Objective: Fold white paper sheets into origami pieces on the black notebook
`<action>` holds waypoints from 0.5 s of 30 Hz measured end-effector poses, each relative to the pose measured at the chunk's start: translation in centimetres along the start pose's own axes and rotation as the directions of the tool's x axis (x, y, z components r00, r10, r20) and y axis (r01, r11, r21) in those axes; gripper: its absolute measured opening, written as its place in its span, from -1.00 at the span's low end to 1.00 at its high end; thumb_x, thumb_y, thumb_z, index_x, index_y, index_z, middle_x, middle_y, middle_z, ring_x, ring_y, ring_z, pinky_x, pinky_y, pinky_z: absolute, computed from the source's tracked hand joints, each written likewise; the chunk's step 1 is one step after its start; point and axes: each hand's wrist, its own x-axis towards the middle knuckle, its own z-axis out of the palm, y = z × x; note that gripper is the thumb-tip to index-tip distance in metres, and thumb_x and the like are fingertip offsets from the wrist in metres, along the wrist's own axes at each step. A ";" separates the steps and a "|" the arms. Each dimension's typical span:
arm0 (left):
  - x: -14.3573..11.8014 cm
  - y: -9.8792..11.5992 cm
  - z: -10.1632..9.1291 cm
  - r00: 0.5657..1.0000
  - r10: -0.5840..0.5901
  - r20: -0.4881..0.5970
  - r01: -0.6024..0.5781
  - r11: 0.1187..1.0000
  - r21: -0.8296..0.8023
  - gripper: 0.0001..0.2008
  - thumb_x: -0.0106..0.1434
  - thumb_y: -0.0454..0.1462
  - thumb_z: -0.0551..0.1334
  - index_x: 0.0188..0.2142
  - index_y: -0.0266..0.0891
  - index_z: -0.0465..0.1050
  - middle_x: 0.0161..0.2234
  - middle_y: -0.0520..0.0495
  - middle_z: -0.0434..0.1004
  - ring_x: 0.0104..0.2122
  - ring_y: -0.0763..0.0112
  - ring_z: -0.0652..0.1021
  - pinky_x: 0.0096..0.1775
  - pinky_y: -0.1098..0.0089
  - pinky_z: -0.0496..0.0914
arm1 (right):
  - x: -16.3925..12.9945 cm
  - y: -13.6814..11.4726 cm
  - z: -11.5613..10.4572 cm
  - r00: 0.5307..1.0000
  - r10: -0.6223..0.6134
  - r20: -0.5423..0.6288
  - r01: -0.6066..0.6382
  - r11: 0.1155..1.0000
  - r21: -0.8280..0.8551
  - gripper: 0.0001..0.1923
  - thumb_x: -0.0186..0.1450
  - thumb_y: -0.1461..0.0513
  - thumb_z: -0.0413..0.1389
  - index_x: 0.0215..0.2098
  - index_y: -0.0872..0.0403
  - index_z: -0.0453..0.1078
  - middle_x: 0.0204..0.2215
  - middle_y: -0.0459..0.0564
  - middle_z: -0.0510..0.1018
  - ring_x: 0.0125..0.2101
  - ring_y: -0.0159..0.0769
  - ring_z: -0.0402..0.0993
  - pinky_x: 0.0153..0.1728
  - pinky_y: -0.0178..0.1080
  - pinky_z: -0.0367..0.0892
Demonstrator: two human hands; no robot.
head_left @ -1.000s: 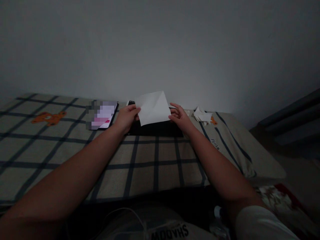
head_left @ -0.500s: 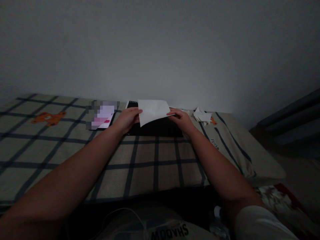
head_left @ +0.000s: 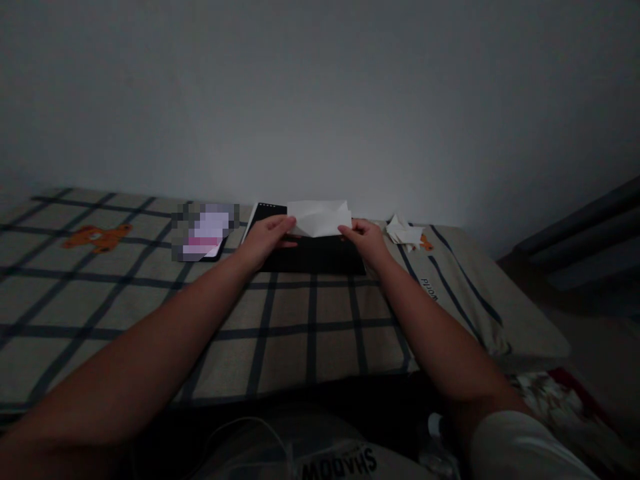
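Note:
A sheet of white paper [head_left: 320,217] is stretched between my two hands, its surface creased and its right edge bent. My left hand [head_left: 267,240] pinches the paper's left edge between thumb and fingers. At the right edge, my right hand [head_left: 366,239] grips it with the thumb on top. Beneath the paper and hands lies a flat black notebook or folder [head_left: 315,257] with a row of small holes at its upper left corner. Part of its surface is hidden by the paper and my hands.
A phone with a lit screen [head_left: 205,233] lies left of the notebook. Crumpled white paper [head_left: 404,232] rests to the right. The checked bedding [head_left: 285,320] carries orange bear figures [head_left: 97,237]. A grey wall [head_left: 320,100] rises behind. A plastic bottle [head_left: 437,443] is low at right.
My left hand has moved slightly right. The paper has shifted right, and its lower left corner no longer hangs down; its right side is now bent and creased.

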 end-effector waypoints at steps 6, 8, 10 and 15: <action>-0.3 0.1 0.3 0.995 0.094 -0.017 -0.093 0.992 0.084 -0.57 0.11 -0.08 0.32 -0.08 -0.26 0.49 -0.11 -0.16 0.57 -0.17 0.23 0.57 -0.27 0.30 0.53 | -0.1 -0.3 0.2 0.998 0.055 -0.017 -0.056 0.998 -0.015 -0.68 0.15 0.03 0.21 -0.60 0.04 0.36 -0.60 -0.08 0.48 -0.51 -0.35 0.33 -0.37 -0.23 0.22; -0.2 -0.1 0.2 0.994 0.105 0.021 -0.106 0.992 0.061 -0.48 0.03 -0.16 0.38 0.00 -0.26 0.44 -0.07 -0.18 0.55 -0.12 0.21 0.56 -0.28 0.33 0.52 | -0.1 -0.3 0.2 0.998 0.056 -0.016 -0.056 0.998 -0.012 -0.68 0.14 0.02 0.22 -0.60 0.05 0.36 -0.60 -0.08 0.48 -0.52 -0.35 0.34 -0.38 -0.23 0.22; 0.0 -0.2 0.1 0.992 0.116 0.045 -0.118 0.991 0.059 -0.35 -0.06 -0.23 0.42 0.05 -0.27 0.38 -0.05 -0.20 0.54 -0.09 0.20 0.54 -0.27 0.34 0.52 | -0.1 -0.4 0.2 0.998 0.055 -0.019 -0.055 0.998 0.001 -0.67 0.14 0.03 0.23 -0.61 0.05 0.34 -0.60 -0.08 0.48 -0.52 -0.35 0.35 -0.38 -0.23 0.22; 0.1 -0.2 0.0 0.984 0.159 0.083 -0.163 0.985 0.050 -0.34 0.01 -0.18 0.37 0.12 -0.25 0.31 0.07 -0.26 0.44 -0.01 0.13 0.51 -0.20 0.26 0.52 | 0.0 -0.2 0.2 0.998 0.065 -0.021 -0.065 0.998 0.019 -0.68 0.15 0.03 0.22 -0.60 0.05 0.35 -0.59 -0.07 0.50 -0.50 -0.34 0.37 -0.35 -0.22 0.25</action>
